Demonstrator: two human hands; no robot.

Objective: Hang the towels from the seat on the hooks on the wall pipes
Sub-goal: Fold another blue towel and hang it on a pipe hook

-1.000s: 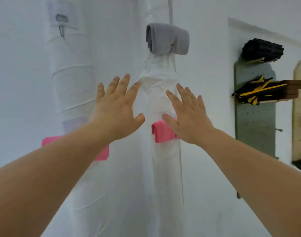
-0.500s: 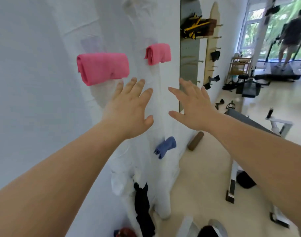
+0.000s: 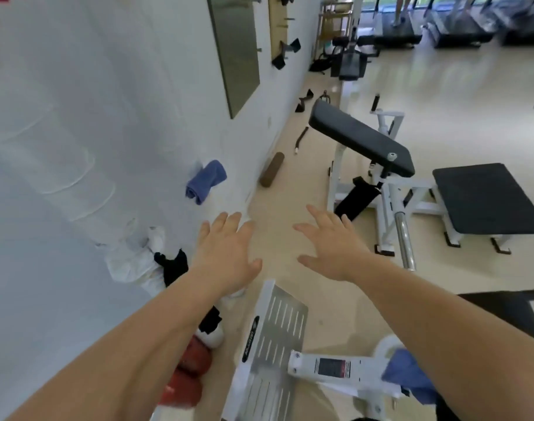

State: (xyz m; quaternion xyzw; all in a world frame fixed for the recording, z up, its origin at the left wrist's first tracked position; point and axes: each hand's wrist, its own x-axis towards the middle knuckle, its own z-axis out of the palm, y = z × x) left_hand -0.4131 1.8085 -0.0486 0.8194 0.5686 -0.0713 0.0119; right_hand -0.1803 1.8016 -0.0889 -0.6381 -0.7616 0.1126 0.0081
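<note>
The fingers of my left hand are straight and spread wide, holding nothing. My right hand is the same: fingers fanned, palm down, empty. Both hang apart from each other above the pale floor, near the foot of the wall. Just beyond my left fingertips, a blue towel hangs rolled low on that wall; I cannot see what holds it. Left of my left wrist a black cloth sits against white wrapping. Below my hands lies a slotted metal plate. A second blue towel shows beside my right forearm at the lower right, its support hidden. A padded bench stands beyond my right hand.
</note>
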